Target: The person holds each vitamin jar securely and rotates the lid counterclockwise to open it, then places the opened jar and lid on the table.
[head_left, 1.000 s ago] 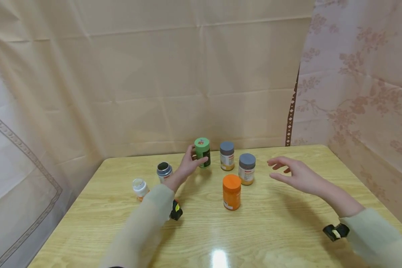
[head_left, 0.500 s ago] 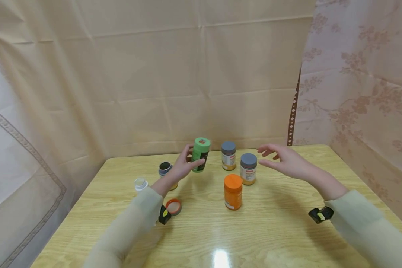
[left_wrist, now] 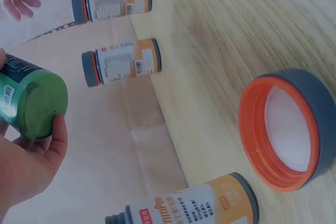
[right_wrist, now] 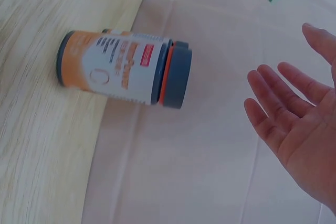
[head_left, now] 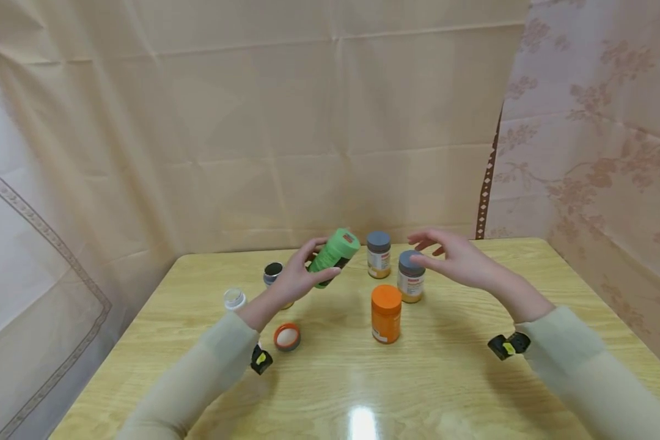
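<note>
My left hand (head_left: pixel 295 280) grips a green bottle (head_left: pixel 337 252) round its body. The bottle is off the table, its lid leaning to the right, and its base (left_wrist: pixel 46 106) faces the left wrist camera. My right hand (head_left: pixel 458 259) is in the air with fingers spread and holds nothing. In the head view it overlaps the top of the nearer grey-lidded jar (head_left: pixel 411 278); the right wrist view shows the fingers (right_wrist: pixel 273 100) apart from that jar. A second grey-lidded jar (head_left: pixel 379 256) stands behind it.
An orange bottle (head_left: pixel 386 318) stands at mid-table. Left of it a grey lid with orange lining (head_left: pixel 287 337) lies inside up. An uncapped jar (head_left: pixel 272 271) and an uncapped white bottle (head_left: pixel 234 298) are partly hidden behind the left arm. A curtain (head_left: pixel 242 153) hangs behind the table.
My left hand has lifted the green bottle off the table, drawn it slightly nearer and tilted it rightward. My right hand has moved left and up toward the middle.
</note>
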Demonstrator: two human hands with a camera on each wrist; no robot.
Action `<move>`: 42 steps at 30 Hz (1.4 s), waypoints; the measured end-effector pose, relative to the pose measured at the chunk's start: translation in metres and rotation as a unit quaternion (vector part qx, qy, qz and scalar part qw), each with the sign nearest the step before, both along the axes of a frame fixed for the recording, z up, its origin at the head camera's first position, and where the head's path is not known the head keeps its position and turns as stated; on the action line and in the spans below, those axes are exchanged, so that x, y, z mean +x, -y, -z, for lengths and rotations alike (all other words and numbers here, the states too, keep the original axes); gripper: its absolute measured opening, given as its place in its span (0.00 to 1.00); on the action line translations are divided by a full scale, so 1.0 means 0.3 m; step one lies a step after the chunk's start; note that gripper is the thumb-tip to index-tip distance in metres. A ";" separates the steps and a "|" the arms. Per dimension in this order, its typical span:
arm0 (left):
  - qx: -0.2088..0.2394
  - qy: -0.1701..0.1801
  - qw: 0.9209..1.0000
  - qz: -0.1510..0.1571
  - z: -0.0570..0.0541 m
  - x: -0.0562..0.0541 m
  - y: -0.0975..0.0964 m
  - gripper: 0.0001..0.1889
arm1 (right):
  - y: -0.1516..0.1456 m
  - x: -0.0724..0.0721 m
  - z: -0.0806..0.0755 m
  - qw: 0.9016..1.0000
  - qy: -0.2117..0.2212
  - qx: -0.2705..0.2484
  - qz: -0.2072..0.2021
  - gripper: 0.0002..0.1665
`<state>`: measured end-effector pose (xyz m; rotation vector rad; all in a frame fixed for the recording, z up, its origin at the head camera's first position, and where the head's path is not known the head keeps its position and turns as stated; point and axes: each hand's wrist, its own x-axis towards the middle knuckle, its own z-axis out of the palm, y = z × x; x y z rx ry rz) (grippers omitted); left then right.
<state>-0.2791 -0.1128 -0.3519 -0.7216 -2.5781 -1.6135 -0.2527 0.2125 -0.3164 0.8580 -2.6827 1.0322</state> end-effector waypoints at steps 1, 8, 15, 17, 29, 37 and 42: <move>-0.002 -0.006 1.000 -0.001 -0.005 0.005 -0.001 0.31 | 0.004 -0.002 0.000 1.000 0.000 -0.003 -0.003 0.25; -0.024 -0.035 0.999 0.005 -0.032 0.058 -0.014 0.29 | 0.040 -0.002 0.004 0.999 0.015 -0.025 -0.029 0.22; -0.034 -0.039 0.999 0.014 -0.045 0.104 -0.031 0.28 | 0.092 0.014 0.006 0.997 0.046 -0.023 -0.050 0.24; -0.039 -0.045 0.998 0.015 -0.046 0.114 -0.035 0.28 | 0.104 0.016 0.008 0.997 0.051 -0.025 -0.059 0.24; -0.060 -0.063 0.996 0.018 -0.037 0.134 -0.051 0.28 | 0.142 0.036 0.021 0.993 0.069 -0.035 -0.094 0.26; -0.073 -0.062 0.995 0.024 -0.031 0.141 -0.062 0.29 | 0.158 0.045 0.026 0.990 0.083 -0.046 -0.100 0.24; -0.080 -0.067 0.994 0.018 -0.031 0.149 -0.066 0.29 | 0.163 0.046 0.029 0.990 0.093 -0.048 -0.096 0.24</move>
